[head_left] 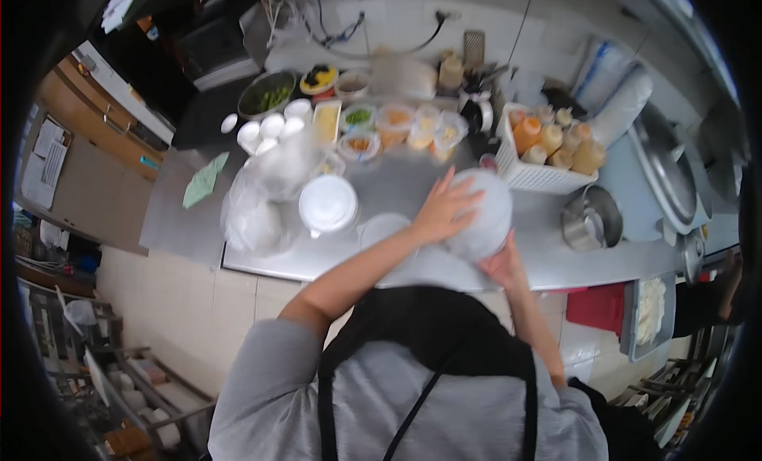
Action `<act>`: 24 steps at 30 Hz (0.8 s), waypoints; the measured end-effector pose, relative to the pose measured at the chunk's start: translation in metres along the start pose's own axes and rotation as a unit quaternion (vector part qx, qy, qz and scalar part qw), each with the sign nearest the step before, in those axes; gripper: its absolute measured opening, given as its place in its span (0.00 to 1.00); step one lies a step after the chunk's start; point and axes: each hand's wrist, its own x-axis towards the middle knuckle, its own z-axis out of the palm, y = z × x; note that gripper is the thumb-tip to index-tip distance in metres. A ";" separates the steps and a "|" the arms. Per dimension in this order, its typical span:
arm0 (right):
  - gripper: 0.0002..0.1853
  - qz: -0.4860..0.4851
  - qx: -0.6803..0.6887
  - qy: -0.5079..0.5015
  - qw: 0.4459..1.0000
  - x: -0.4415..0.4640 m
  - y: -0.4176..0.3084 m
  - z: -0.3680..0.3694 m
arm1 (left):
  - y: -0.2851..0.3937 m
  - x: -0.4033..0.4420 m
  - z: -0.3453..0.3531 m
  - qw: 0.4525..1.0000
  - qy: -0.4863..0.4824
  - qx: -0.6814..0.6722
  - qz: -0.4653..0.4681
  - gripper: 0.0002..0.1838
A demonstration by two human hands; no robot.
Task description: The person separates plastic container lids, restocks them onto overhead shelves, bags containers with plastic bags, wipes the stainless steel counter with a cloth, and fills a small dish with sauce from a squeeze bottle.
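Observation:
Between my two hands is a round white bowl-like container, tilted and a little blurred by motion. My left hand lies across its left side with fingers spread against it. From below, my right hand grips its lower right edge. Left of my left forearm stands a white lidded tub. A round translucent lid or dish lies on the steel counter beside that forearm, partly hidden by it. Whether the held container has anything in it cannot be seen.
Small tubs of chopped food line the back. A white basket of sauce bottles and a metal pot stand right. Plastic bags, white cups and a green cloth are left. Another person's arm shows far right.

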 end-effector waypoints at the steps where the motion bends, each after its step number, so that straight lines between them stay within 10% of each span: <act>1: 0.36 0.001 0.004 -0.012 1.000 0.001 0.007 0.000 | -0.008 -0.008 0.008 1.000 0.002 0.001 0.028 0.25; 7: 0.36 -0.028 -0.085 -0.051 0.995 -0.014 -0.025 0.060 | 0.086 0.026 -0.108 0.997 -0.043 0.043 -0.048 0.38; 14: 0.32 -0.413 -0.176 -0.214 0.867 -0.062 -0.161 0.277 | 0.234 0.113 -0.294 0.888 0.203 0.264 0.316 0.38; 18: 0.26 -0.431 -0.172 -0.363 0.808 -0.062 -0.255 0.365 | 0.275 0.204 -0.373 0.747 0.318 0.353 0.465 0.31; 24: 0.25 -0.451 -0.157 -0.270 0.836 -0.018 -0.356 0.452 | 0.277 0.351 -0.439 0.912 0.183 0.254 0.264 0.30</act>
